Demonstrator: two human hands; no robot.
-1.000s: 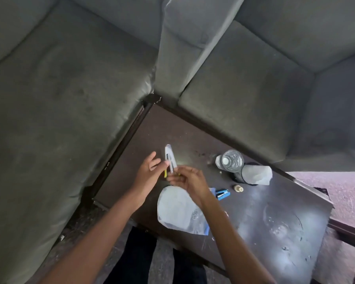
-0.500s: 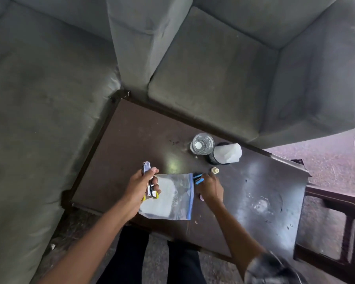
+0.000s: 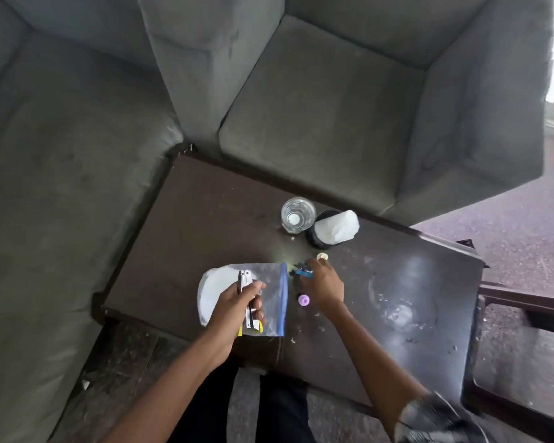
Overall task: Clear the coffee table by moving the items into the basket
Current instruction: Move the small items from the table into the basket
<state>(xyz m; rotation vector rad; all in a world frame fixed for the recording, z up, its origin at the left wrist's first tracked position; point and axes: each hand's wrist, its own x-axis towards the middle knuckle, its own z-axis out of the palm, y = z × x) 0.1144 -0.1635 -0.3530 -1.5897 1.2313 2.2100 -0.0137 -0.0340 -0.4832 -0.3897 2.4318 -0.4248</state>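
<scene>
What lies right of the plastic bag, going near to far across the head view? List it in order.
purple cap → blue item in the right hand → cream cap → black container topped with something white. The clear bottle is left out: level with the container.

This looks like the living room of a home. A big grey sofa (image 3: 61, 187) and a soft grey armchair (image 3: 349, 107) stand close around a low dark coffee table (image 3: 205, 203) with a water bottle (image 3: 297, 215) on it, and the floor (image 3: 525, 219) beside it looks like purple carpet
</scene>
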